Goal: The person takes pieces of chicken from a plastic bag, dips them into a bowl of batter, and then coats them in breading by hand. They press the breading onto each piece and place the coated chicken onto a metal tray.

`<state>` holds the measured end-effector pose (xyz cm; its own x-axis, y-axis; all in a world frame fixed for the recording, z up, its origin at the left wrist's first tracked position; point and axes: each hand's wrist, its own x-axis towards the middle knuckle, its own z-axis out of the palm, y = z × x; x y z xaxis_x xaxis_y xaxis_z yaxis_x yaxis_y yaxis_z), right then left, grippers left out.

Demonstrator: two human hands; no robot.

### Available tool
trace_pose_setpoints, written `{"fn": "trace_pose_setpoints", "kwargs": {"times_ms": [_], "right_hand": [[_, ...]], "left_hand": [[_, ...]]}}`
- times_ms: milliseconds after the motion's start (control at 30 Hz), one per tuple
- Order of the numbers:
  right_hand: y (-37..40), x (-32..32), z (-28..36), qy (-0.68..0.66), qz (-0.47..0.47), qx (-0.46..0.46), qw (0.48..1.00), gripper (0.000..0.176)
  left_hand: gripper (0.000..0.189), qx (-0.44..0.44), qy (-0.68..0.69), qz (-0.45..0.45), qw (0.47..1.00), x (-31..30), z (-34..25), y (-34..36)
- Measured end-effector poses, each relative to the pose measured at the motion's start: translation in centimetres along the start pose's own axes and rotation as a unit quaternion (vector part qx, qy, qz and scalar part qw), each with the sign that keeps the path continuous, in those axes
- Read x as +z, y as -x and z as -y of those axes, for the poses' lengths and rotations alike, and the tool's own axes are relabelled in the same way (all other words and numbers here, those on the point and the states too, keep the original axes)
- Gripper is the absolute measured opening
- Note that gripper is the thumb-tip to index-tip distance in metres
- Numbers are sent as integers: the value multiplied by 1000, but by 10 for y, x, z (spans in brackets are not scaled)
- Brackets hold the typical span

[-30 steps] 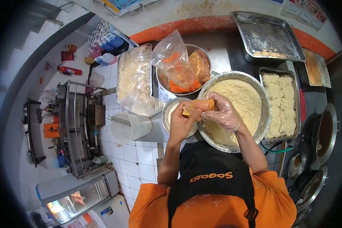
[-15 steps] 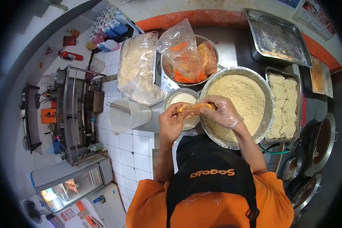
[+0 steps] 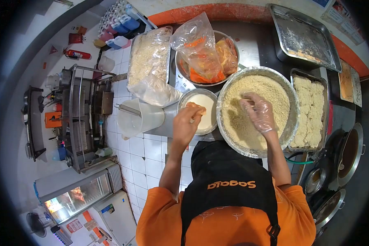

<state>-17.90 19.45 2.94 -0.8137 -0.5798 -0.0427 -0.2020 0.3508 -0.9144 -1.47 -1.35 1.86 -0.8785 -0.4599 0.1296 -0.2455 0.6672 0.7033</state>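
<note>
Over the bowl of white batter (image 3: 207, 107), my left hand (image 3: 188, 123) is closed on an orange piece of food (image 3: 196, 107) at its fingertips. My right hand (image 3: 258, 113), in a clear plastic glove, is over the large metal bowl of pale crumbs (image 3: 270, 88). Its fingers are curled and slightly blurred, and what they hold, if anything, cannot be made out. Behind the batter stands a bowl (image 3: 184, 74) with orange food in plastic bags (image 3: 225, 57).
Right of the crumbs is a tray of coated pieces (image 3: 309, 110), with an empty metal tray (image 3: 303, 37) behind. At left are a plastic-covered tray of crumbs (image 3: 149, 53), a bag (image 3: 156, 91) and a clear pitcher (image 3: 131, 121). Large pans (image 3: 350, 151) stand at far right.
My hands have moved apart. The right one let go of the orange piece and moved right over the crumbs; the left one keeps the piece over the batter. The view shifted slightly.
</note>
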Motion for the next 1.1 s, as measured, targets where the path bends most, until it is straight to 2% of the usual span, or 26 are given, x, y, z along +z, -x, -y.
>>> {"fn": "trace_pose_setpoints", "kwargs": {"times_ms": [33, 100, 233, 267, 300, 367, 400, 433, 467, 500, 533, 567, 633, 667, 700, 733, 767, 800, 867, 900, 933, 1000, 1100], "right_hand": [[0, -4, -6, 0, 0, 1, 1000, 29], [1, -10, -19, -13, -31, 13, 999, 26], [5, -19, -28, 29, -47, 2, 998, 22], [6, -21, -27, 30, -50, 5, 998, 22], [7, -24, -26, 41, -33, 34, 998, 24], [5, -26, -32, 52, -13, 62, 997, 27], [2, -24, -43, 143, 8, -21, 990, 40], [0, -20, -49, 230, 28, -103, 967, 55], [0, -11, -53, 229, 29, -103, 967, 55], [-2, 0, -50, 273, 34, -114, 955, 71], [-4, 9, -45, 317, 37, -123, 940, 87], [-4, 14, -39, 317, 34, -122, 940, 87], [-3, 22, -26, 422, 147, -10, 895, 105], [3, 18, -19, 410, 132, -8, 902, 91], [8, 16, -32, 412, 131, -7, 902, 91], [15, 12, -57, 400, 120, -55, 907, 82], [20, 8, -73, 387, 109, -104, 910, 74], [18, 2, -76, 388, 110, -104, 909, 74], [16, -10, -74, 307, 117, -81, 941, 61], [16, -15, -76, 306, 118, -80, 941, 61], [17, -20, -77, 305, 108, -64, 944, 60], [17, -25, -74, 303, 97, -44, 947, 58], [11, -27, -55, 348, 94, -28, 933, 59]], "left_hand": [[18, 0, 0, 1, 1000, 11, 13, 5], [18, 76, -103, 73, 989, 31, 32, 15], [17, 46, -126, 113, 984, 34, 36, 20], [14, -16, -50, 56, 997, 29, 35, 20], [14, -15, -49, 58, 997, 20, 34, 16], [14, -191, 39, 25, 981, 3, 40, 5], [14, -192, 38, 24, 980, 3, 45, 1], [15, -154, -7, 13, 988, 5, 54, -3], [16, -116, -53, 2, 992, 8, 63, -4], [16, -115, -53, 3, 992, 15, 68, -4], [15, -128, -156, 30, 979, 27, 70, -7], [15, -139, -256, 56, 955, 39, 71, -8], [14, -138, -268, 64, 951, 48, 74, -7], [15, -131, -198, 45, 970, 51, 80, -4], [16, -125, -126, 25, 984, 52, 83, -3], [16, -125, -125, 27, 984, 46, 78, -4], [16, -185, -33, 30, 982, 33, 66, -7], [17, -244, 59, 31, 968, 23, 59, -10], [17, -249, 110, 19, 962, 12, 57, -5], [17, -246, 160, 6, 956, 7, 53, -5], [17, -247, 160, 7, 956, 2, 47, -4], [19, -168, 154, -57, 972, -10, 30, 0], [19, -195, 140, -91, 966, -40, -12, 0]]}}
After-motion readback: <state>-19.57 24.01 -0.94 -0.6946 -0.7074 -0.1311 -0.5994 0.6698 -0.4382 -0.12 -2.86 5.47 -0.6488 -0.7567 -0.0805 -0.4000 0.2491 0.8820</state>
